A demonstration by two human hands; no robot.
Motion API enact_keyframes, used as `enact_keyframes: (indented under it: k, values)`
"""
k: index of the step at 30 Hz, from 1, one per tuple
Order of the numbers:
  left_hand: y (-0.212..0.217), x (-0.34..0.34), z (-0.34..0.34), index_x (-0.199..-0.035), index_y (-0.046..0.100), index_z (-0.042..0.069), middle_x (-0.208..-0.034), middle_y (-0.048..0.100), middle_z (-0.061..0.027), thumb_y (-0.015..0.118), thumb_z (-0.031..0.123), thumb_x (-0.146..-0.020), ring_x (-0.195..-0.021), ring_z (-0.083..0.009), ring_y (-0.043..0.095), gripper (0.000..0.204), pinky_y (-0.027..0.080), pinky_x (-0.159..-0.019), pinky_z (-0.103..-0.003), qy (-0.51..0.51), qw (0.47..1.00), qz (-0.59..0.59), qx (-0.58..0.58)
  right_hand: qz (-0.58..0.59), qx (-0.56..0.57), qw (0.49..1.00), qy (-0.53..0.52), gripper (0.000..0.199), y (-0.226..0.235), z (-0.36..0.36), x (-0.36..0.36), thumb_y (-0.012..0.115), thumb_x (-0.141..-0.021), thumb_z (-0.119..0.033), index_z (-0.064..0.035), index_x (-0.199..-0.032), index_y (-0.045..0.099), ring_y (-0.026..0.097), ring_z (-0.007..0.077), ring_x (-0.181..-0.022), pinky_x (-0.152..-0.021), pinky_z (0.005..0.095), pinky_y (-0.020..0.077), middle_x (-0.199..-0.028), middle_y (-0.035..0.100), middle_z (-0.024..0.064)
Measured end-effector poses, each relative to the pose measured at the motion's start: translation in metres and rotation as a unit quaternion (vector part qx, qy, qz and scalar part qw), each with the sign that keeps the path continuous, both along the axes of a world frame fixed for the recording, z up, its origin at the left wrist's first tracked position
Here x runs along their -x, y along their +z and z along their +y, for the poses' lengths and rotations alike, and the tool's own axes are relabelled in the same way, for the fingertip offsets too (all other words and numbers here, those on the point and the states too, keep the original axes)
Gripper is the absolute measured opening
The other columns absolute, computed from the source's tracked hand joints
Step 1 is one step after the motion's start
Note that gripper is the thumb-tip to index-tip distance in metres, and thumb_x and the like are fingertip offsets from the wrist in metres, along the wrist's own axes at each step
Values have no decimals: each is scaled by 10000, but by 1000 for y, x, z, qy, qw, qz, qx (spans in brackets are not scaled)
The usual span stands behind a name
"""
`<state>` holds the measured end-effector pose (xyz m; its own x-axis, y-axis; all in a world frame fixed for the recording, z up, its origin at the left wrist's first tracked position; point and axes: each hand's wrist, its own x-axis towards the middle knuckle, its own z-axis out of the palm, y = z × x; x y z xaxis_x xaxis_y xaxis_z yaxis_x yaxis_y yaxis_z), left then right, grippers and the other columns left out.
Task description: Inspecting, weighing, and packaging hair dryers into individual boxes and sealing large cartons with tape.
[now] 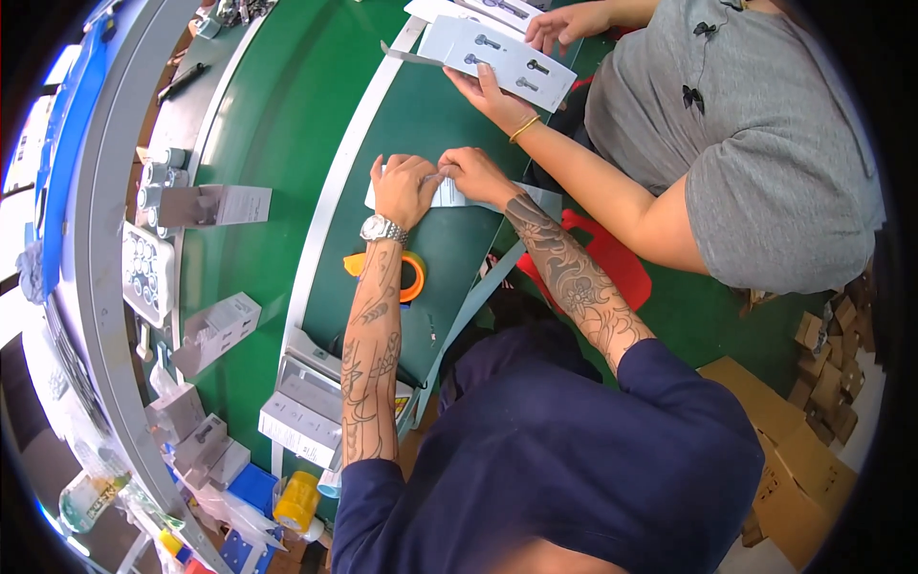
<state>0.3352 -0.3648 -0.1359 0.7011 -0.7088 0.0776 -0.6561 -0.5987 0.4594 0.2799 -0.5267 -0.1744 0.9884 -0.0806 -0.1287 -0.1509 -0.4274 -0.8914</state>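
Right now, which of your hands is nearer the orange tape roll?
Left. The left hand is just above the orange tape roll, wrist over it; the right hand sits farther right.

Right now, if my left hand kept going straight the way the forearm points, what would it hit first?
Probably the co-worker's hand holding the flat white printed card; your left hand points up the dark green work surface, which looks bare between, though depth is unclear.

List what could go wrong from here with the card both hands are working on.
1. Both hands, left and right, pinch the pale card at one spot; it may crease or tear.
2. The orange tape roll lies right under the left wrist; pulling back may knock it.
3. The co-worker's hand works close by; elbows may bump.
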Motion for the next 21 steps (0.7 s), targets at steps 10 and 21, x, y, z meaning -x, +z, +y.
enact_keyframes:
  k: [10, 21]
  values:
    - [-13, -11, 1, -801, 686, 132, -839, 651, 22, 678, 210, -787, -893, -199, 567, 80, 334, -1023, -413, -1, 997, 4, 82, 24, -149, 988, 15, 154, -23, -17, -22, 588, -831, -144, -5, -817, 651, 514, 112, -636, -621, 271, 458, -704, 637, 20]
    - [-19, -26, 19, -737, 691, 96, -863, 663, 25, 717, 175, -753, -858, -186, 558, 85, 404, -928, -384, -7, 994, 51, 100, 183, -118, 976, 21, 173, -14, -36, -3, 655, -829, -175, -4, -852, 643, 478, 112, -574, -556, 245, 416, -675, 599, 6]
